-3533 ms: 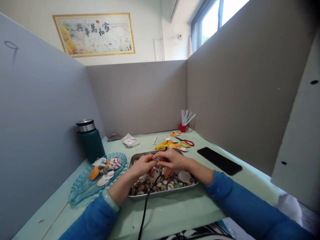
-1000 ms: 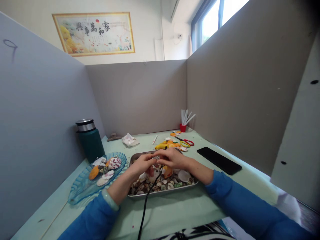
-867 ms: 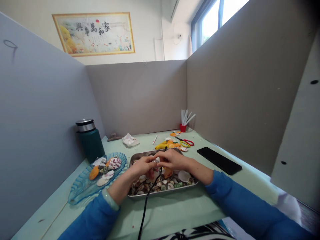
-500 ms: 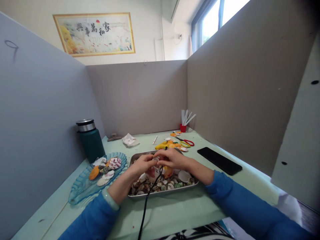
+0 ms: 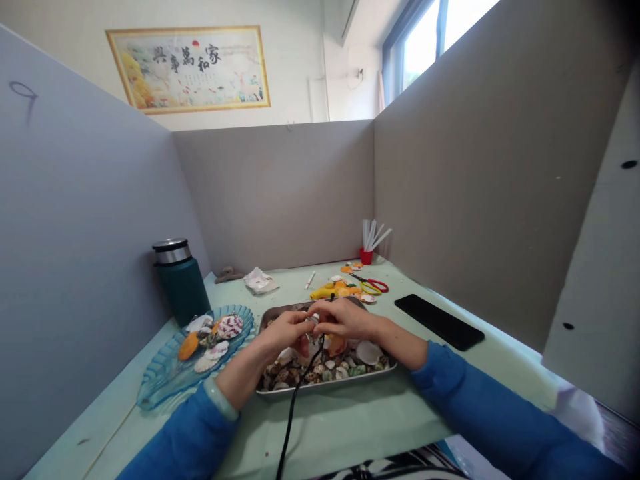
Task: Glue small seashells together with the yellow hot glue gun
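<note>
My left hand [image 5: 289, 331] and my right hand [image 5: 345, 319] meet fingertip to fingertip above a metal tray [image 5: 327, 382]. Between the fingers of both shows a small whitish piece [image 5: 314, 319], apparently a shell, mostly covered by them. Mixed small shells [image 5: 330, 369], brown, white and greenish, fill the tray. A larger pale scallop shell [image 5: 369, 352] lies at its right, with an orange shell [image 5: 336, 345] by my right hand. A black cord [image 5: 295, 400] runs up from the table's near edge, across the tray and under my hands.
A blue glass dish [image 5: 155, 387] with several shells stands left, before a green thermos [image 5: 183, 287]. Behind the tray lie a yellow object [image 5: 324, 291], scissors [image 5: 375, 285] and crumpled tissue [image 5: 260, 281]. A black phone [image 5: 439, 322] is right; a red cup [image 5: 367, 256] holds white sticks.
My fingers have shifted slightly around the small piece, and a little more of its white shows. The rest stays where it was.
</note>
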Tool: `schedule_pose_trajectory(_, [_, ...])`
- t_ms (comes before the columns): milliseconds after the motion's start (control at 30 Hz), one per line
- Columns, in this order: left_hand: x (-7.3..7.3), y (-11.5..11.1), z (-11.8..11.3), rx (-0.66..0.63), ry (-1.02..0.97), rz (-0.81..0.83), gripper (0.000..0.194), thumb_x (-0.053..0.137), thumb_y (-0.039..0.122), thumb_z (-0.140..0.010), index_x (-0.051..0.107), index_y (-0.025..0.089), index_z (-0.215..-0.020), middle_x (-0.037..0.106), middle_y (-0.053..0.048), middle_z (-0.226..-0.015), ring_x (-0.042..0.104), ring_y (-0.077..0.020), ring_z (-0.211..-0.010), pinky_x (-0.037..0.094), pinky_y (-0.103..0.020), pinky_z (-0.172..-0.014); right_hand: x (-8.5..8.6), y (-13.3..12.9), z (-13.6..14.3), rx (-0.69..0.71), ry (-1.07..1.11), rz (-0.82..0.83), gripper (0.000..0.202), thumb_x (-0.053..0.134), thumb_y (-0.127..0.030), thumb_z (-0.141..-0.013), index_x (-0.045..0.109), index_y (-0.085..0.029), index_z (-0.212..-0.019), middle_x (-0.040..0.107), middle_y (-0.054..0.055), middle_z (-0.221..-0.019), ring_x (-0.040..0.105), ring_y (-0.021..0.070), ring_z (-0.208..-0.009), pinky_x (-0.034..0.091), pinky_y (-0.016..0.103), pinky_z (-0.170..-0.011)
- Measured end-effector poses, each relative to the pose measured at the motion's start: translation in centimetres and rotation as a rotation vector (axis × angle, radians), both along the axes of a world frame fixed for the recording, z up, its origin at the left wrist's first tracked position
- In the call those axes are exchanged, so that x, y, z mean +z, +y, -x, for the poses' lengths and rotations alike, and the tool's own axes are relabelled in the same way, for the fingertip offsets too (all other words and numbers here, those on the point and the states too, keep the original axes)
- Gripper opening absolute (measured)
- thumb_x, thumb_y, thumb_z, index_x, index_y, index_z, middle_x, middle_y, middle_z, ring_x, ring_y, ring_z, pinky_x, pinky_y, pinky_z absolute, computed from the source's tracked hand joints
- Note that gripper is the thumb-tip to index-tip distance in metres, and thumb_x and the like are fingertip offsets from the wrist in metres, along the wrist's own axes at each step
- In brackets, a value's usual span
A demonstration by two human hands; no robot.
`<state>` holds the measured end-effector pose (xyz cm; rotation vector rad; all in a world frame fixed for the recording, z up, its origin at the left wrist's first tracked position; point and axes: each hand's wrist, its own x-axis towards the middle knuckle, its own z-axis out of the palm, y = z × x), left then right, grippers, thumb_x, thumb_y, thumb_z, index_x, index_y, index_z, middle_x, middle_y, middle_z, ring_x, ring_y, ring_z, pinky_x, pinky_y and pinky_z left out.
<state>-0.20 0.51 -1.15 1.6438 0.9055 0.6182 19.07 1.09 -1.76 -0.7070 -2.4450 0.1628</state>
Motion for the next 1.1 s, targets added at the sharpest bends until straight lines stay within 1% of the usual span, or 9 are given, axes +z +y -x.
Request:
schedule_pose_trajectory(200, [-0.10, 0.09, 0.07, -0.002, -0.015, -0.041, 0.037, 0.062, 0.046, -0.070, 0.060, 0.011, -0.082, 0.051, 0.002, -0.050, 0.049, -0.0094, -0.042, 0.046, -0.024, -0.048, -0.03, -0.07, -0.01, 0.004, 0.032, -0.013, 0.032, 0.055, -0.037, -0.085, 0.055, -0.016, -0.109, 0.062, 0.000, -0.066, 0.054, 0.0105, -0.058, 0.038, 0.020, -0.056])
schedule_pose_trajectory(333, [-0.16, 0.14, 0.14, -0.007, -0.020, -0.047, 0.036, 0.060, 0.047, -0.071, 0.059, 0.012, -0.080, 0.050, 0.003, -0.047, 0.049, -0.0090, -0.042, 0.045, -0.023, -0.048, 0.01, -0.14, 0.02, 0.013, 0.045, -0.014, 0.033, 0.054, -0.036, -0.086, 0.055, -0.016, -0.112, 0.061, -0.001, -0.065, 0.053, 0.0102, -0.057, 0.038, 0.019, -0.056])
schedule_pose_trajectory(467, [-0.15, 0.12, 0.16, -0.009, -0.020, -0.044, 0.034, 0.059, 0.043, -0.073, 0.059, 0.011, -0.083, 0.051, 0.002, -0.046, 0.049, -0.0097, -0.041, 0.043, -0.022, -0.047, 0.05, -0.17, -0.02, 0.022, 0.042, -0.010, 0.034, 0.054, -0.034, -0.086, 0.053, -0.016, -0.115, 0.063, 0.000, -0.068, 0.054, 0.0107, -0.059, 0.038, 0.020, -0.057])
schedule_pose_trajectory(600, [-0.03, 0.03, 0.15, -0.017, -0.029, -0.024, 0.033, 0.060, 0.039, -0.072, 0.060, 0.010, -0.090, 0.051, 0.002, -0.048, 0.049, -0.0100, -0.042, 0.044, -0.024, -0.048, 0.16, -0.22, -0.02, 0.029, 0.032, 0.000, 0.035, 0.053, -0.034, -0.087, 0.052, -0.018, -0.118, 0.065, 0.000, -0.069, 0.055, 0.0109, -0.059, 0.039, 0.020, -0.058])
schedule_pose_trajectory(767, [0.01, -0.05, 0.19, -0.018, -0.045, -0.008, 0.034, 0.061, 0.039, -0.071, 0.060, 0.010, -0.089, 0.050, 0.002, -0.048, 0.049, -0.0100, -0.043, 0.046, -0.026, -0.050, 0.22, -0.30, -0.01, 0.020, 0.031, -0.017, 0.033, 0.051, -0.034, -0.088, 0.054, -0.016, -0.116, 0.065, 0.001, -0.070, 0.056, 0.0114, -0.060, 0.039, 0.020, -0.059])
schedule_pose_trajectory(967, [-0.08, 0.04, 0.20, -0.009, -0.056, 0.008, 0.034, 0.062, 0.036, -0.072, 0.060, 0.010, -0.094, 0.051, 0.002, -0.049, 0.050, -0.0108, -0.044, 0.047, -0.028, -0.052, 0.14, -0.22, -0.01, 0.011, 0.038, -0.020, 0.033, 0.052, -0.034, -0.088, 0.054, -0.017, -0.115, 0.065, 0.001, -0.069, 0.056, 0.0110, -0.060, 0.039, 0.020, -0.059])
schedule_pose_trajectory(1100, [0.13, -0.12, 0.09, -0.010, -0.076, 0.026, 0.035, 0.062, 0.036, -0.071, 0.060, 0.011, -0.095, 0.052, 0.002, -0.055, 0.050, -0.0102, -0.044, 0.047, -0.028, -0.050, 0.24, -0.26, 0.03, 0.003, 0.046, -0.019, 0.033, 0.052, -0.035, -0.087, 0.056, -0.016, -0.114, 0.064, 0.000, -0.065, 0.054, 0.0102, -0.056, 0.037, 0.019, -0.055])
